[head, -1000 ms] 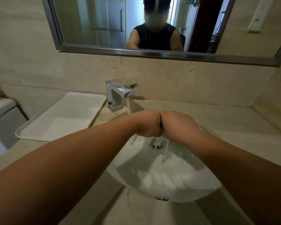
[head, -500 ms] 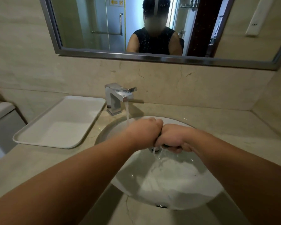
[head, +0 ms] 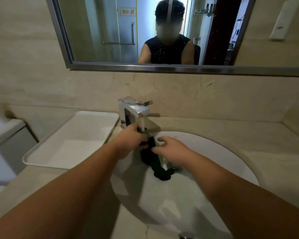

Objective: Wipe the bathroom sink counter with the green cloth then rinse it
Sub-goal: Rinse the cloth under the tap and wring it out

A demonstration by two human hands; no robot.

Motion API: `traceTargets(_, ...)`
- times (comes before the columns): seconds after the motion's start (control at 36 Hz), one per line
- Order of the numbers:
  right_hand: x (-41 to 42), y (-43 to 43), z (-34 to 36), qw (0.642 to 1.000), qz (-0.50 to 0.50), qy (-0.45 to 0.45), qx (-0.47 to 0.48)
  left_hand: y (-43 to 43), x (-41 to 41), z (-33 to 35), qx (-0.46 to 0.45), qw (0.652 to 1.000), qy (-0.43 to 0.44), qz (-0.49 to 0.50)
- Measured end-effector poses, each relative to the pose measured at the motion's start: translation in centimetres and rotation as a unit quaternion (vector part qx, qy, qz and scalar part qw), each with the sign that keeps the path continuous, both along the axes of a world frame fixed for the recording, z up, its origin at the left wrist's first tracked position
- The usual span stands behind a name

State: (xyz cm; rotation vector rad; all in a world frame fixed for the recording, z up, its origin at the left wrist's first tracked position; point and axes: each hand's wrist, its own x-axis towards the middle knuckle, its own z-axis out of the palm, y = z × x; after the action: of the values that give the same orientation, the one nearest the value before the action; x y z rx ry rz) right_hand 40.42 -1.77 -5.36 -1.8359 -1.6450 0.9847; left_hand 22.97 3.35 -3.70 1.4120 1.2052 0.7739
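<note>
The green cloth (head: 149, 156) hangs in a dark, sodden rope over the sink (head: 214, 152), its top bunched under the water stream (head: 142, 124) from the faucet (head: 133, 109) and its tail pooled on the basin beside the drain (head: 173, 167). The left hand (head: 128, 144) has its grip clamped round the upper bunch. The right hand (head: 173, 150) sits just beside the cloth's middle, its grip apart, fingers half-curled and the thumb tip at the fabric's edge. Soaked like this, the cloth is likely limp, heavier than when dry, and a little slick, but it cannot break, so it can be squeezed hard. It probably handles best taken in a full fist at the bunched top and again lower down, over the basin so the runoff misses the surface (head: 266, 144).
</note>
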Motion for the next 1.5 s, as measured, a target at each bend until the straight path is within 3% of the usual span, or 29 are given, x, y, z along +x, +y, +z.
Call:
traceTargets(0.17,-2.1,1.4,-0.3,0.994,-0.033,0.079,0.064,0.6,-0.7,1.6,0.007,0.993,-0.12,0.019)
traceTargets(0.28,-2.9,2.3,0.6,0.984,-0.078,0.126,0.1,0.8,-1.6,1.6,-0.015,0.996,-0.09,-0.006)
traceTargets(0.39,-2.8,3.2,1.3,0.985,-0.079,0.107,0.113,0.6,-2.3,1.6,-0.039,0.995,-0.076,-0.058)
traceTargets(0.47,-2.3,3.6,1.6,0.981,-0.082,0.122,0.128,0.5,-3.0,1.2,-0.035,0.996,-0.025,-0.083)
traceTargets(0.58,-1.5,3.7,2.4,0.974,-0.098,0.138,0.147,0.9,-3.4,0.5,-0.007,0.99,0.114,-0.079)
traceTargets(0.89,0.4,4.0,4.6,0.929,-0.233,0.207,0.2,0.5,-3.4,1.4,0.029,0.957,0.27,-0.104)
traceTargets(0.94,0.8,4.0,5.1,0.917,-0.264,0.234,0.19,0.7,-3.5,1.7,0.03,0.968,0.235,-0.077)
traceTargets(1.03,1.4,3.8,5.2,0.909,-0.267,0.295,0.124,0.8,-3.8,1.6,-0.038,0.998,0.039,-0.041)
traceTargets(1.11,1.4,3.2,4.8,0.913,-0.244,0.321,0.065,0.6,-3.8,1.5,-0.069,0.991,-0.115,-0.024)
traceTargets(1.33,1.1,2.4,3.4,0.896,-0.189,0.401,-0.014,-0.1,-3.2,2.2,-0.035,0.986,-0.161,0.019)
traceTargets(1.39,1.3,2.3,3.1,0.92,-0.169,0.353,-0.013,-0.2,-3.4,2.4,-0.041,0.982,-0.181,0.023)
traceTargets(1.5,1.6,2.2,1.9,0.998,-0.027,0.057,-0.03,-0.3,-3.7,2.6,-0.057,0.976,-0.21,0.018)
